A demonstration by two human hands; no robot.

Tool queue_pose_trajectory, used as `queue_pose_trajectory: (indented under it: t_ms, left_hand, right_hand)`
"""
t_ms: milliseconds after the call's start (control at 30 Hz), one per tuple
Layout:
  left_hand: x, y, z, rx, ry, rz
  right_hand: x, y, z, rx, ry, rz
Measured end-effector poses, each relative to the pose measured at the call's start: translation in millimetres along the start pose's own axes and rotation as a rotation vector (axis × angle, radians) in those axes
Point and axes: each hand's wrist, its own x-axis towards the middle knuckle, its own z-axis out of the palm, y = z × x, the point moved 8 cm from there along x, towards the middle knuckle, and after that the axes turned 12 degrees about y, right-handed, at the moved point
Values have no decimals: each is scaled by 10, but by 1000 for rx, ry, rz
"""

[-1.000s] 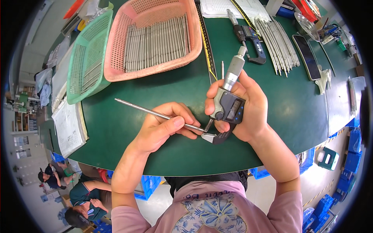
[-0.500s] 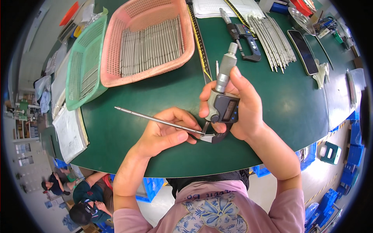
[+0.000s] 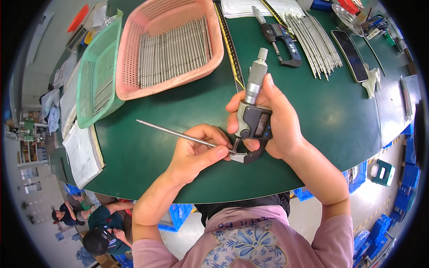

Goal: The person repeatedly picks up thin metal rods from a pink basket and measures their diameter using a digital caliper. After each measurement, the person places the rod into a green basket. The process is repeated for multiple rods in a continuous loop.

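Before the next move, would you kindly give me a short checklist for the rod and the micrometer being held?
1. Rod held in the left grip: ok.
2. Held micrometer in the right grip: ok.
3. Rod's right end at the held micrometer's measuring gap: ok.
4. Both measuring faces touching the rod: cannot tell, too small to see.
5. Display readable here: not ok, its figures are unclear.
6. Second micrometer apart from both hands: ok.
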Motion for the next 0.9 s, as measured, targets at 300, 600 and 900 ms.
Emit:
queue_pose_trajectory:
  t_ms: [300,600,900]
  left_hand:
    - [-10,42,27,-45,-63,31]
    - [-34,62,102,-74,-88,42]
    - [-23,-13,32,27,0,16]
  right_hand:
    - [8,33,4,87,-26,75]
    - [-10,38,16,24,-28,59]
    - [0,-27,-10,28,-28,-13]
